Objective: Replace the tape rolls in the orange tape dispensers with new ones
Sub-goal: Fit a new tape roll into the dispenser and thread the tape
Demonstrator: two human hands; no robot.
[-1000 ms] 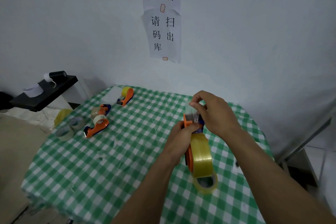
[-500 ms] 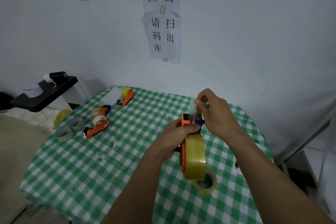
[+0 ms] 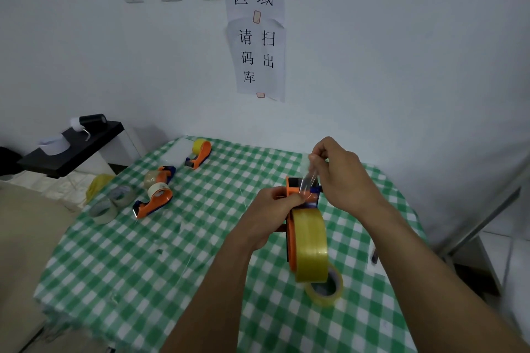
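Note:
An orange tape dispenser (image 3: 292, 241) loaded with a full yellowish tape roll (image 3: 311, 243) is held above the green checked table (image 3: 143, 266). My left hand (image 3: 269, 212) grips the dispenser near its head. My right hand (image 3: 341, 178) pinches the clear tape end (image 3: 308, 180) and holds it up over the dispenser's head. A thin, nearly used yellow roll (image 3: 325, 288) lies flat on the table under the dispenser. Three more orange dispensers lie at the far left: one (image 3: 200, 153) at the back, one (image 3: 165, 175) in the middle, one (image 3: 155, 200) nearer.
Two greyish tape rolls (image 3: 110, 203) lie at the table's left edge beside a yellow object (image 3: 97, 185). A black shelf (image 3: 74, 146) with a black roll stands left of the table. A metal frame (image 3: 481, 223) leans at the right. Paper signs hang on the wall.
The dispenser has swung so its roll hangs lower and more upright. My right hand has lifted the tape end slightly higher and to the right.

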